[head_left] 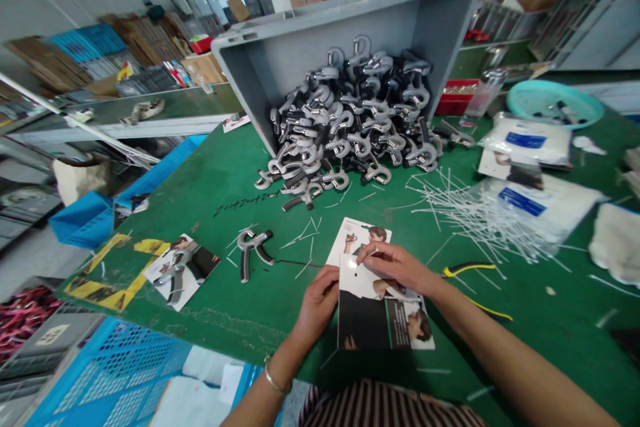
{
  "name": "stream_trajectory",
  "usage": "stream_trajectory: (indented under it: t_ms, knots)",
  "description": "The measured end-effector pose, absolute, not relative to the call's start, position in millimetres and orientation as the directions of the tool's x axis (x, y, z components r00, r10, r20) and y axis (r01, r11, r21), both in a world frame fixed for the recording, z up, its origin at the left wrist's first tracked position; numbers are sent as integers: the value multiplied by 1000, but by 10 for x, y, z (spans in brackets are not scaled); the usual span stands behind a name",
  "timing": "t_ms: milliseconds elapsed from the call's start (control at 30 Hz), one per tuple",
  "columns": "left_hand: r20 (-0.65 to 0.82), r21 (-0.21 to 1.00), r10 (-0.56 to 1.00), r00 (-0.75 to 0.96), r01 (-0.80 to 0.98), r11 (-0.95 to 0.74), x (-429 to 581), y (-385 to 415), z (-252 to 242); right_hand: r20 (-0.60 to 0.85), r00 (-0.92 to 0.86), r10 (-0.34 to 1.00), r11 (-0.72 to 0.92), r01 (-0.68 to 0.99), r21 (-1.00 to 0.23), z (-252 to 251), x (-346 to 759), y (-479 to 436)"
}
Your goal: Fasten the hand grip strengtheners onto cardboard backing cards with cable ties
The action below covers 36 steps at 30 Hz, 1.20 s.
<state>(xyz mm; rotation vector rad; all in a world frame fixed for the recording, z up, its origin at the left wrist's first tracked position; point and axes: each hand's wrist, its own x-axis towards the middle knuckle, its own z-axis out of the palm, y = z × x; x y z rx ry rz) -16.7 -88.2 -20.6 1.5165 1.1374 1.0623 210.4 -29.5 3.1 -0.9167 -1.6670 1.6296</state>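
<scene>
A printed cardboard card (363, 323) with photos and a black panel lies near the table's front edge. Behind it shows another part of printed card (342, 238); whether the two are joined I cannot tell. My left hand (320, 293) is closed on the card's left edge, its fingertips partly hidden. Across the top of the card reaches my right hand (395, 265), fingers bent and pinching near its upper edge. To the left, a grey and black hand grip (254, 250) lies on the green table. Farther left, another hand grip (176, 275) rests on a printed card (203, 261).
A grey crate (345, 20) on its side spills many hand grips (350, 123). White cable ties (465, 217) lie scattered at right, near yellow-handled pliers (470, 269), plastic bags (560, 203) and a turquoise basin (530, 97). A blue basket (115, 373) stands below the left edge.
</scene>
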Motion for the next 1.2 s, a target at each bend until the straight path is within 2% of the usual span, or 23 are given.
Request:
stream_trajectory:
  t_ms: [300, 433, 567, 733, 867, 1000, 1100, 1200]
  knots:
    - [91, 982, 977, 190, 145, -120, -177, -939, -234, -67, -582, 810, -37, 64, -997, 59, 2047, -333]
    - [11, 988, 994, 106, 155, -28, -139, -908, -245, -71, -574, 816, -26, 85, -996, 19, 2019, -343]
    - [-53, 988, 992, 114, 151, 35, -149, -896, -226, -90, -573, 814, -33, 109, -994, -21, 2022, -354]
    - [-120, 992, 988, 94, -19, 122, -115, -928, -195, -101, -590, 801, -33, 125, -992, -8, 2014, -364]
    - [-257, 949, 966, 41, -178, 260, -61, -971, -94, -1, -586, 810, 129, 179, -975, -8, 1907, -409]
    - [-225, 974, 974, -36, -20, 224, -94, -1014, 62, 140, -513, 847, 263, 175, -949, -30, 1806, -469]
    - [-182, 976, 981, -66, 107, 188, -142, -950, 106, 123, -509, 852, 232, 156, -960, -31, 1778, -499]
    - [-217, 958, 976, -30, 185, 219, -180, -765, 47, 100, -521, 848, 205, 149, -967, -15, 1765, -514]
